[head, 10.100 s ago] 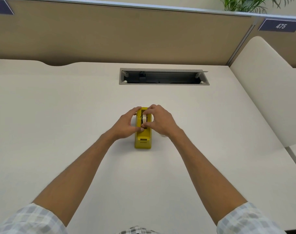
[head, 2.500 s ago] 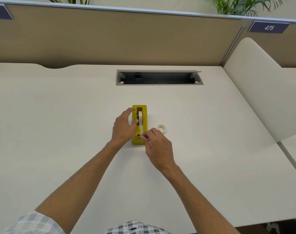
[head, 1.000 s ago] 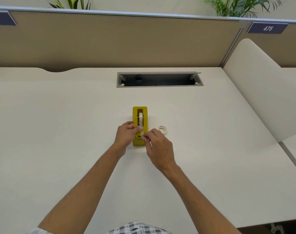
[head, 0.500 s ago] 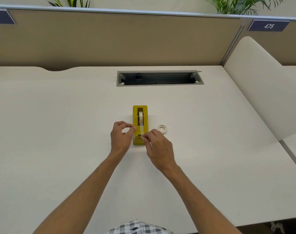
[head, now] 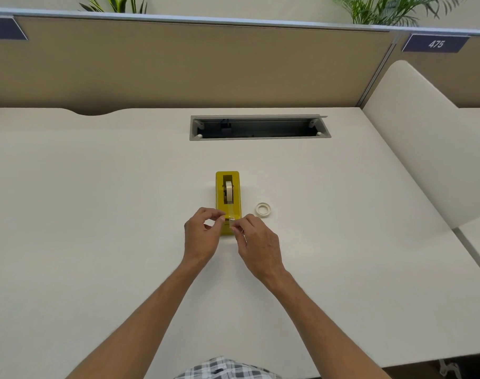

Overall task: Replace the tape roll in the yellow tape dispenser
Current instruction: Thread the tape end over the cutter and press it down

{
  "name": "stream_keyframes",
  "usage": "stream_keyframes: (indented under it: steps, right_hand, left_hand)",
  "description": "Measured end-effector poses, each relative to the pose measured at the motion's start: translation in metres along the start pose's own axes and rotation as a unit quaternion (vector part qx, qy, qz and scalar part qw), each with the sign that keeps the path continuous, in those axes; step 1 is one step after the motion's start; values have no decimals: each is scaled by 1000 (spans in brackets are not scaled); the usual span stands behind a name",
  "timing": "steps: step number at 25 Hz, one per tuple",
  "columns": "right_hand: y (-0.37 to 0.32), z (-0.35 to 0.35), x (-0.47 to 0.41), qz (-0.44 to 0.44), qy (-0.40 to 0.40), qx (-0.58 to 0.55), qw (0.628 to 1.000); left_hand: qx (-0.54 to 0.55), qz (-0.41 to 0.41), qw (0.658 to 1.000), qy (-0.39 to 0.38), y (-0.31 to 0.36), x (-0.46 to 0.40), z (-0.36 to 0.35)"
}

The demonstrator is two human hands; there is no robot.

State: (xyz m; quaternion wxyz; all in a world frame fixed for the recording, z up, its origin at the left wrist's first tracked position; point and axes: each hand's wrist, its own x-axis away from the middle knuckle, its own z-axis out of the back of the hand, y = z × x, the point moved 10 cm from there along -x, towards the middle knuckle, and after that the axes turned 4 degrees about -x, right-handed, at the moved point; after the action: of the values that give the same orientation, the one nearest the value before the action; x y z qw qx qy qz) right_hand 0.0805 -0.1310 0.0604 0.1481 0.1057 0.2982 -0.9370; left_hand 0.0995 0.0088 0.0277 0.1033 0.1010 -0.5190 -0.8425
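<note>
The yellow tape dispenser (head: pixel 227 199) stands in the middle of the white desk (head: pixel 96 214), its cutter end toward me. A pale tape roll (head: pixel 228 191) sits upright in its slot, and a clear strip runs from it down to the cutter end. My right hand (head: pixel 256 246) pinches the free end of that strip over the cutter. My left hand (head: pixel 203 236) is at the dispenser's near left side, thumb and forefinger pinched at the strip's left edge. A small near-empty tape ring (head: pixel 263 209) lies flat on the desk to the right of the dispenser.
An open grey cable slot (head: pixel 259 127) is set into the desk behind the dispenser. A tan partition (head: pixel 192 64) closes the back, and a cream divider panel (head: pixel 425 146) rises on the right. Plants show above the partition.
My left hand left the dispenser's side by the roll and came down to the cutter end beside my right hand. My right hand keeps its pinch on the strip's end.
</note>
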Motion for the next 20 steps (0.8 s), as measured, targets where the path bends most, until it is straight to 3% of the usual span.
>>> stream_keyframes:
  steps: [12,20]
  right_hand:
    - [-11,19,-7,11,43,-4,999]
    - [-16,5,-4,37,8,28,999]
  left_hand:
    - [22,-2,1000,-12,-2,3,1]
    - [30,8,999,-16,-4,3,1]
